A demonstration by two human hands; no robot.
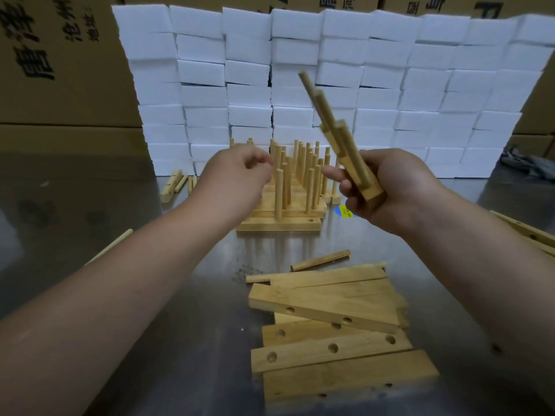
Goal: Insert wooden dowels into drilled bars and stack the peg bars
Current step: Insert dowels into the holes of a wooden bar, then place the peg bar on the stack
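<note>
My right hand (387, 187) grips a wooden peg bar (350, 151) by its lower end, tilted up and to the left, with three dowels fitted in it. My left hand (237, 181) hovers in front of the stack of finished peg bars (282, 222), fingers curled and nothing visible in them. The stack's upright dowels (300, 166) rise between my two hands. Several drilled bars without dowels (330, 346) lie in a loose pile near me. Two loose dowels (319, 260) rest just beyond that pile.
A wall of white foam blocks (315, 85) stands behind the stack, with cardboard boxes (60, 70) behind it. More bars and dowels (175, 183) lie at the left back, a dowel (111, 246) at the left, bars (528, 232) at the right edge. The table (150, 325) is shiny metal.
</note>
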